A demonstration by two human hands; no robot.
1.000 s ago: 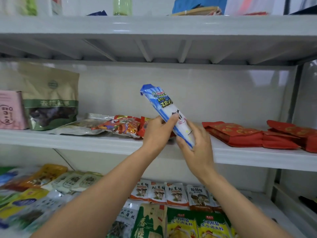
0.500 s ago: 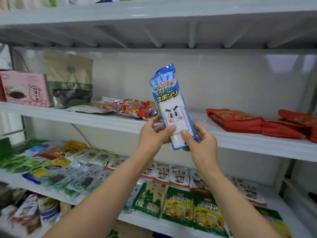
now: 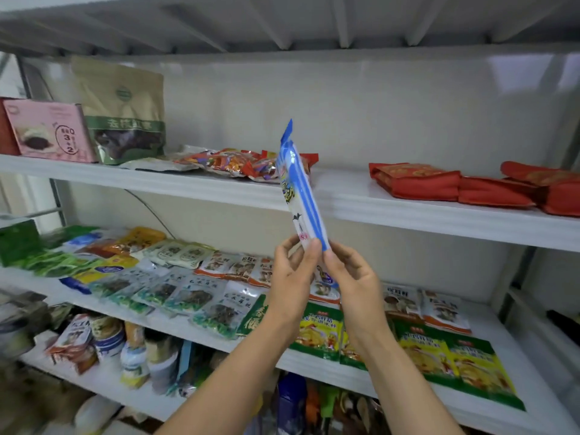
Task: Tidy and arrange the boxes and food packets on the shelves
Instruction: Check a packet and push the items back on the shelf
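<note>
- Middle shelf (image 3: pixel 408 215), above and behind the fingers (image 3: pixel 312 255): bare stretch directly behind the held packet, judged the likeliest spot for it.
- Lower shelf (image 3: pixel 539 365), below and beyond the fingers: flat rows of food packets (image 3: pixel 194 296), labels up, presumably for reading at a glance.
- Red packets (image 3: pixel 414 183), up and to the right of the fingers: flat on the middle shelf, overlapped in a loose line.
- Brown pouch (image 3: pixel 122 111) and pink box (image 3: pixel 47 130), far up-left of the fingers: upright, side by side, fronts outward.
- Loose snack packets (image 3: pixel 232 161), up-left of the fingers: heaped on the middle shelf, not yet ordered.
- Blue-and-white packet (image 3: pixel 298 189): in the air in front of the middle shelf, rising from the fingers, nearly upright, top leaning left, seen edge-on; probably held so for inspection or alignment before placing.
- Left hand (image 3: pixel 288 277) and right hand (image 3: pixel 354 277): raised together, sharing the packet's lower end for control of its angle.
- Fingers of both hands: pinching the bottom of the blue-and-white packet, one hand on each side.
</note>
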